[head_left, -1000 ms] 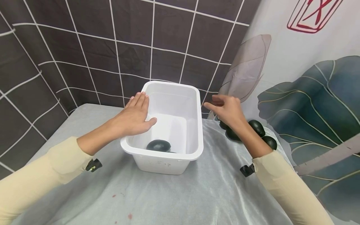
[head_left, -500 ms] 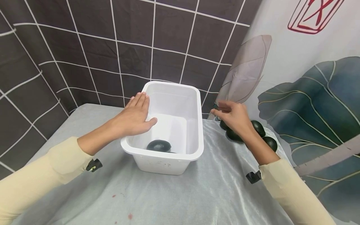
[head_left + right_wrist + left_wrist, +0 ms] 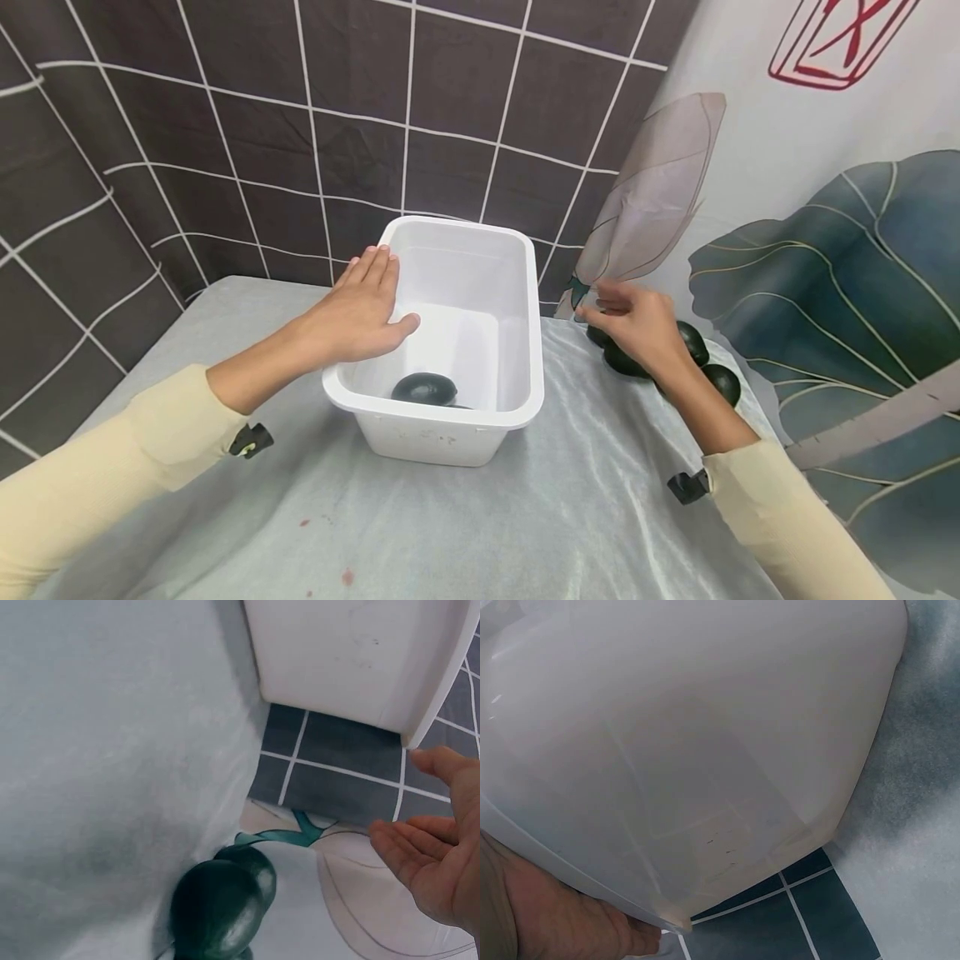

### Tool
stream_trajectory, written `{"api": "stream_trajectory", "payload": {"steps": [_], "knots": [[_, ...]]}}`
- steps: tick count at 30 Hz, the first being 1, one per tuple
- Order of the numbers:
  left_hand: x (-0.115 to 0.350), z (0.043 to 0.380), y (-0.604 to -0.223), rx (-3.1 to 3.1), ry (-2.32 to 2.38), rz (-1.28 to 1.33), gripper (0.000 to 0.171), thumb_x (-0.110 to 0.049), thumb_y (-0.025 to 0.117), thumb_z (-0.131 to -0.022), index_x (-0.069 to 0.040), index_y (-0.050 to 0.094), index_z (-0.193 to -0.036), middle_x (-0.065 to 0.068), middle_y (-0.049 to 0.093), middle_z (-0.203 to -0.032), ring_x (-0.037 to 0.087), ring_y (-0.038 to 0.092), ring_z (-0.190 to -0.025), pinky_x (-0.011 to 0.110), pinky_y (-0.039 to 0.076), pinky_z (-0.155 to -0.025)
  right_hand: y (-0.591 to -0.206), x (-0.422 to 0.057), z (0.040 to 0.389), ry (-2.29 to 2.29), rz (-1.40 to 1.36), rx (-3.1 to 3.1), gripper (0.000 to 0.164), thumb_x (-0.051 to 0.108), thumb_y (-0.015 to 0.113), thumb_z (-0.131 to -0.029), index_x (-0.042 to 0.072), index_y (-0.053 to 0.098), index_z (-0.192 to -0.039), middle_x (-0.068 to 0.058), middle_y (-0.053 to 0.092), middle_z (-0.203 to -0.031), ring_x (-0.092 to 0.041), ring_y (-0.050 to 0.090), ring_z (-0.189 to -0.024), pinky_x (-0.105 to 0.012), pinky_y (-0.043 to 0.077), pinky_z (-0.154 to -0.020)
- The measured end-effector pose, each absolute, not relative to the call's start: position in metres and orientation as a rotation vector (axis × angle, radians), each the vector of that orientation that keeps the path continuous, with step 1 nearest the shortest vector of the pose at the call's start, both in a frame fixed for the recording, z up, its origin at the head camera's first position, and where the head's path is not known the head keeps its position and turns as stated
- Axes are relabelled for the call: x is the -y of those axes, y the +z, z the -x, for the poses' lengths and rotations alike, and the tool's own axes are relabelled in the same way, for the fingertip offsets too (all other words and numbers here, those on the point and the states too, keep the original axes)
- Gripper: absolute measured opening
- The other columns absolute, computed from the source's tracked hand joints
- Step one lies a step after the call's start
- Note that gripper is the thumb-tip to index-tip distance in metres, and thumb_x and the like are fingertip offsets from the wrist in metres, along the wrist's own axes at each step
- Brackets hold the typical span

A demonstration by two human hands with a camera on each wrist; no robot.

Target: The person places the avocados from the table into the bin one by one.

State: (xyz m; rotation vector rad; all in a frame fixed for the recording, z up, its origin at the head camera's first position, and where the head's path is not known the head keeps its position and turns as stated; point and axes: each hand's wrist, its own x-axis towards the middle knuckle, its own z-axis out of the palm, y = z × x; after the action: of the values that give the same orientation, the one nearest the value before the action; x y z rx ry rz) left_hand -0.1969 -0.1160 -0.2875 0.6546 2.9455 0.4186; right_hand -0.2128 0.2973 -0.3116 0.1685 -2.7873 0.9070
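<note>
My left hand [image 3: 356, 312] rests on the left rim of a white plastic tub [image 3: 533, 333], fingers straight and thumb spread over the inside. The left wrist view has that hand [image 3: 570, 919] at the tub's edge, beside its outer wall [image 3: 705, 750]. Inside the tub, at the near end, lies a dark green oval fruit [image 3: 423, 388] like an avocado; a dark sliver beside it is mostly hidden by the rim. My right hand [image 3: 637, 325] hovers right of the tub above similar fruits [image 3: 723, 383]. Its loosely bent fingers [image 3: 401, 855] hold nothing, apart from the glossy fruit [image 3: 217, 911].
A grey velvety cloth [image 3: 420, 533] covers the table. Behind the tub hangs a dark curtain [image 3: 360, 150] with a white grid. A pale cloth with leaf prints [image 3: 840, 283] hangs at the right, close to the several fruits at the table's edge.
My right hand has moved right and a little down, away from the tub and over the fruits. The left hand and the tub have stayed in place.
</note>
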Motion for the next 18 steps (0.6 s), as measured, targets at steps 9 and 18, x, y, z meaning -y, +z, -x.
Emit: {"api": "stream_trajectory", "payload": {"steps": [9, 18], "knots": [[0.116, 0.199, -0.290, -2.952, 0.424, -0.663, 0.096, -0.048, 0.043, -0.113, 0.016, 0.007, -0.174, 0.035, -0.004, -0.186, 0.050, -0.007, -0.177, 0.062, -0.001, -0.145, -0.322, -0.309, 0.207, 0.927, -0.101, 2.827, 0.070, 0.045, 0.087, -0.098, 0.001, 0.070, -0.149, -0.023, 0.076, -0.147, -0.043, 0.077, -0.131, -0.061, 0.063, -0.108], [0.116, 0.197, -0.288, -2.956, 0.411, -0.665, 0.095, -0.048, 0.043, -0.113, 0.015, 0.007, -0.174, 0.035, -0.003, -0.186, 0.050, -0.006, -0.177, 0.063, 0.000, -0.145, -0.334, -0.320, 0.203, 0.882, -0.066, 2.828, 0.071, 0.045, 0.089, -0.096, 0.002, 0.071, -0.149, -0.022, 0.076, -0.146, -0.046, 0.076, -0.131, -0.061, 0.062, -0.109]]}}
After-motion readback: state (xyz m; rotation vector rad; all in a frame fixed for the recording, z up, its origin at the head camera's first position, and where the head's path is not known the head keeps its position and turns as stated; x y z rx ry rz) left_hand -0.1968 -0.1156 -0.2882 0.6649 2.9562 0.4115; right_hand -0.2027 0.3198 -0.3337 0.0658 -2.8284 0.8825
